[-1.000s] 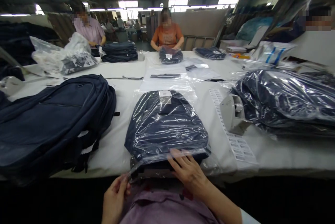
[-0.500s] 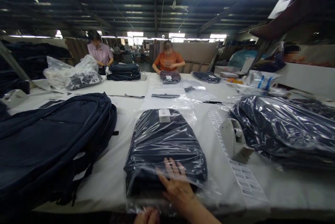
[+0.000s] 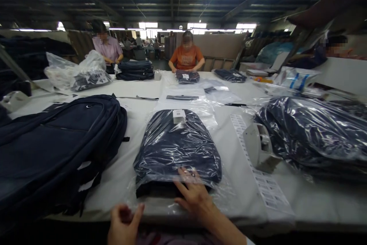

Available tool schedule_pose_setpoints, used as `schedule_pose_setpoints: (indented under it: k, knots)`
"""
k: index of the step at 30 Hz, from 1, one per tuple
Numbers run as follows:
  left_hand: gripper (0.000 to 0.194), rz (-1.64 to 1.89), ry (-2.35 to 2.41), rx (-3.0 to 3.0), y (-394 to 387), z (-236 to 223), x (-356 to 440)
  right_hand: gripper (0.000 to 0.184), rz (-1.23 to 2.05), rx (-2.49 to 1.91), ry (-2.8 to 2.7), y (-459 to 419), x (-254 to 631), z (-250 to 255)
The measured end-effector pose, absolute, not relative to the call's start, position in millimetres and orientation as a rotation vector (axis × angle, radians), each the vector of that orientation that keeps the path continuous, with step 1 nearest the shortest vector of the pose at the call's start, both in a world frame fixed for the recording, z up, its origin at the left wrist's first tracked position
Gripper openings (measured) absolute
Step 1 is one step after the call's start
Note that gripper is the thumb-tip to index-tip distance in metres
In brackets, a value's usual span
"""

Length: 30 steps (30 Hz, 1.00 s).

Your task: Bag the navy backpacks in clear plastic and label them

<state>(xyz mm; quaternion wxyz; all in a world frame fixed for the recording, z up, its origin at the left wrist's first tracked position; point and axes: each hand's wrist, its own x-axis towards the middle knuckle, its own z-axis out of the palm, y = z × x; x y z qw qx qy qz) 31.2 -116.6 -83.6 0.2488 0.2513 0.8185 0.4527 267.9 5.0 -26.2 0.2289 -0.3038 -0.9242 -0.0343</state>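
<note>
The plastic bag (image 3: 177, 151) is glossy and crinkled; the unwrapped backpack (image 3: 63, 141) is matt cloth, the label sheet (image 3: 268, 187) paper.

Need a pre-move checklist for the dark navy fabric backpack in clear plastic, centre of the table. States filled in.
1. Dark navy fabric backpack resting on the white-covered table: ok.
2. White rectangular label showing at the backpack's far end: ok.
3. Clear plastic film smooth at the near end: not ok, loose and wrinkled.
4. Right hand at the backpack's near end: ok, fingers spread.
5. Left hand gripping the film: cannot tell; thumb raised, hand blurred near the table edge.
6. Pale grey dispenser-like device apart from the backpack: ok, stands to its right.
</note>
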Motion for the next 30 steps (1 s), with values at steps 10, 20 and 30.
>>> schedule_pose_setpoints:
  k: [10, 20, 30]
  knots:
    - [0.040, 1.192, 2.302, 1.319, -78, -40, -19, 0.031, -0.163, -1.386, -2.192, 17, 400, -31]
    - [0.038, 1.096, 2.383, 1.243, -132, -88, -56, 0.038, 0.199, -1.608, -2.005, -19, 424, -50]
    - [0.049, 1.029, 1.883, 0.904, -140, -75, -71, 0.036, 0.212, -1.449, -2.007, -35, 449, -84]
